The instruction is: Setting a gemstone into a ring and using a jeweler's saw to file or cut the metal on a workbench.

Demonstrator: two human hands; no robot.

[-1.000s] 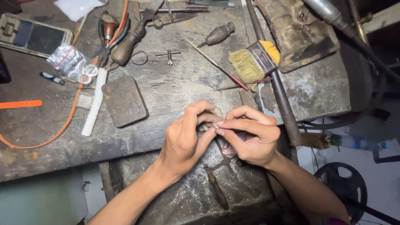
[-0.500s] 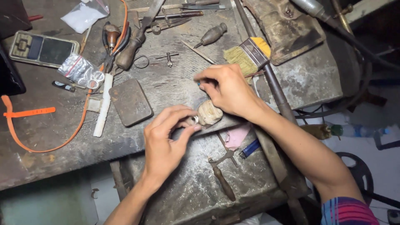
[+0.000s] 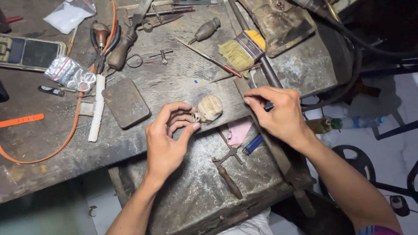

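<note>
My left hand (image 3: 167,137) pinches a small silver ring (image 3: 195,117) between thumb and fingers and holds it against a worn, rounded wooden bench peg (image 3: 210,107) at the bench's front edge. My right hand (image 3: 281,114) is to the right of the peg. Its fingers are closed around a long dark metal file (image 3: 266,72) that lies slanted across the bench and down past its edge.
The scarred workbench (image 3: 183,74) carries a yellow-bristled brush (image 3: 238,51), pliers (image 3: 102,41), a dark flat block (image 3: 126,103), a white stick (image 3: 96,109), a plastic bag of rings (image 3: 72,73), a phone (image 3: 30,52) and an orange cable (image 3: 65,139). A pink cloth (image 3: 239,130), a blue lighter (image 3: 252,144) and a small hand tool (image 3: 226,170) lie on the lower shelf.
Both hands were together at the peg. My right hand left it, reached up near the brush, then came to the right onto the long file. My left hand stayed with the ring.
</note>
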